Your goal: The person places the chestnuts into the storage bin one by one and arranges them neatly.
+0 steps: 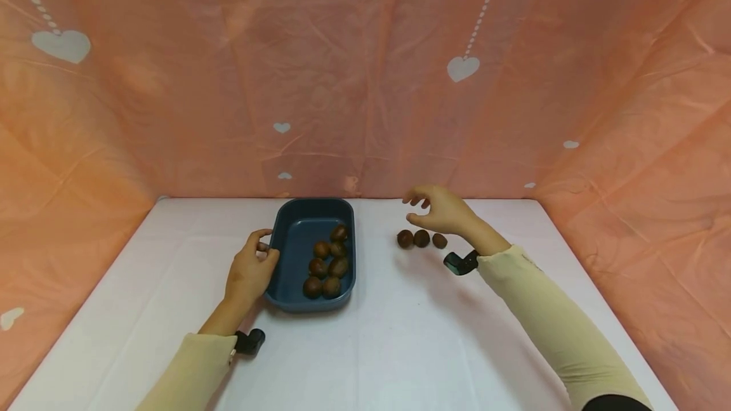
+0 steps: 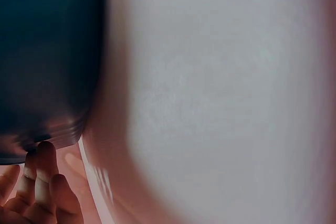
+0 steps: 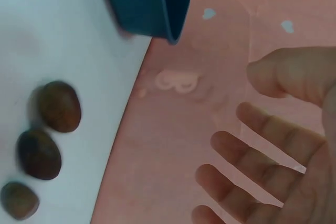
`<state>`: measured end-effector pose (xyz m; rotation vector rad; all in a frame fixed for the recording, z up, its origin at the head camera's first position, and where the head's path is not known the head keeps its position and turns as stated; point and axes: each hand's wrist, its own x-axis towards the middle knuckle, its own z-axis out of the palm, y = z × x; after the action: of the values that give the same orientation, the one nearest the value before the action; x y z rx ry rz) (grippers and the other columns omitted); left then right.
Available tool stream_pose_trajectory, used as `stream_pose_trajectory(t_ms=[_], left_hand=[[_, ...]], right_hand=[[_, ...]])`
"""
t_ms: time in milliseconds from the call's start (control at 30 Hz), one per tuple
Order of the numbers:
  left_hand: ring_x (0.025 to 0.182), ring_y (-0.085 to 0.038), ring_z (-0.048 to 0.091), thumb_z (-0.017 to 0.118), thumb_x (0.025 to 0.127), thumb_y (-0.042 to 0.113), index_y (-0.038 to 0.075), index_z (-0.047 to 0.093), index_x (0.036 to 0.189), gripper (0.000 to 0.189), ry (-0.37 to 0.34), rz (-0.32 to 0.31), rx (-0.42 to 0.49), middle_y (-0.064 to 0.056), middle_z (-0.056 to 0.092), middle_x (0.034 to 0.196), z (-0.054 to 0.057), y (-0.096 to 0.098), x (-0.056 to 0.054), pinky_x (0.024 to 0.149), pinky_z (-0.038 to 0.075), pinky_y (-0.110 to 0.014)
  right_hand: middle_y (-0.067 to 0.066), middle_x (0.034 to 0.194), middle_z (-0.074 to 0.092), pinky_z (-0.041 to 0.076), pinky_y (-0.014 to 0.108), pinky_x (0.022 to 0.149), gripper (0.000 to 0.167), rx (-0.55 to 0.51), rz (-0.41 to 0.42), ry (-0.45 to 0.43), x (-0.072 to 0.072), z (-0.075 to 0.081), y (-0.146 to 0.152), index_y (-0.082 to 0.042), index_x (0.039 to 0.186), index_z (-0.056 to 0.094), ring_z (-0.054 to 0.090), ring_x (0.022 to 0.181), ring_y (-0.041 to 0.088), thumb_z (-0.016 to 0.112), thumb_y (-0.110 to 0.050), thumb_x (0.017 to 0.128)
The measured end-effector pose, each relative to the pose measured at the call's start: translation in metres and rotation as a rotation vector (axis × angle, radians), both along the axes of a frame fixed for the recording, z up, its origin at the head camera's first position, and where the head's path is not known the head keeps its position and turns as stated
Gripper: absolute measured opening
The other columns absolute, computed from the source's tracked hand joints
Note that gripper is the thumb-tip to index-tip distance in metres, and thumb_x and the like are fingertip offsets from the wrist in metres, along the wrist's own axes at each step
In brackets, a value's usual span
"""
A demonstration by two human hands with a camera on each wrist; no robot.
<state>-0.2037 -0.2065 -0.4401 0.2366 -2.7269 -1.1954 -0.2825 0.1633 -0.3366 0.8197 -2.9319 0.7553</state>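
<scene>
Several brown chestnuts (image 1: 318,267) lie in the right half of a dark blue rectangular tray (image 1: 294,240). My left hand (image 1: 251,271) rests against the tray's left side, thumb at the rim; in the left wrist view its fingertips (image 2: 46,153) meet the outer wall. To the right of the tray, my right hand (image 1: 440,210) hovers above and just behind a row of three chestnuts (image 1: 421,238). Its fingers are spread and loosely bent with nothing between them. The right wrist view shows these chestnuts (image 3: 39,154) on the table, apart from the hand.
A white-covered table (image 1: 388,347) reaches back to an orange curtain (image 1: 365,94) with pale hearts, which also hangs at both sides. The tray's far end stands close to the table's back edge. Each wrist wears a black camera mount (image 1: 249,342).
</scene>
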Motion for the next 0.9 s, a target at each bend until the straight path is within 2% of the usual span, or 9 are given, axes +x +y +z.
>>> stream_pose_trajectory(t_ms=[200,367,667,900], left_hand=[[0.088,-0.026,0.059,0.051,0.093,0.025,0.018,0.046,0.137,0.045,0.01,0.004,0.0,-0.012,0.059,0.113,-0.001,0.0,-0.001,0.068,0.041,-0.03],[0.087,-0.025,0.059,0.051,0.093,0.025,0.018,0.047,0.137,0.045,0.016,0.004,0.001,-0.012,0.059,0.112,-0.002,0.0,0.0,0.068,0.041,-0.03],[0.089,-0.025,0.059,0.051,0.093,0.025,0.018,0.046,0.138,0.046,-0.004,0.008,0.01,-0.012,0.059,0.114,-0.001,0.0,0.002,0.069,0.041,-0.03],[0.087,-0.025,0.058,0.05,0.094,0.025,0.018,0.045,0.138,0.045,-0.004,-0.002,0.02,-0.013,0.059,0.115,0.001,0.0,0.001,0.068,0.041,-0.03]], right_hand=[[0.007,0.105,0.069,0.05,0.042,0.084,0.03,0.012,-0.011,0.009,-0.002,-0.01,0.017,-0.012,0.109,0.068,0.064,0.095,0.031,0.069,-0.023,0.081],[0.012,0.105,0.069,0.049,0.045,0.084,0.03,0.035,-0.05,-0.04,-0.003,-0.018,0.027,-0.012,0.109,0.068,0.063,0.098,0.036,0.069,-0.024,0.081],[0.014,0.103,0.069,0.049,0.041,0.078,0.032,0.081,-0.116,-0.093,-0.006,-0.035,0.044,-0.012,0.109,0.068,0.064,0.089,0.027,0.069,-0.025,0.079],[0.013,0.102,0.069,0.049,0.038,0.074,0.032,0.099,-0.124,-0.137,-0.009,-0.054,0.056,-0.009,0.109,0.067,0.063,0.085,0.024,0.069,-0.023,0.08]])
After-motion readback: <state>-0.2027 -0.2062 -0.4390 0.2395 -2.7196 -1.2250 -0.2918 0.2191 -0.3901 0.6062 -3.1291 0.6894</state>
